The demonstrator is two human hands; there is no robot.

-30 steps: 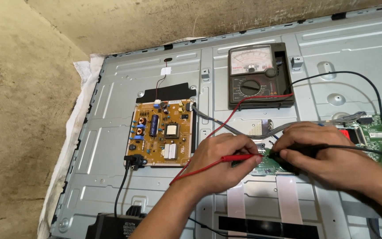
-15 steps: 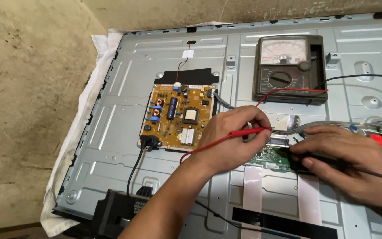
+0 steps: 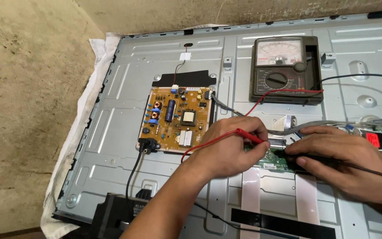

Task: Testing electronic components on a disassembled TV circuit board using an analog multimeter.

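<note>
Grey metal panel (image 3: 111, 146): left hand (image 3: 228, 148) pinches red probe (image 3: 249, 136); right hand (image 3: 337, 157) grips black probe (image 3: 321, 158)

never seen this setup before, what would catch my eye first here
Two hands meet low in the middle: the left hand pinches a red probe and the right hand a black probe, both tips on a green board. Above them sits a dial meter, with a tan circuit board at left.
</note>
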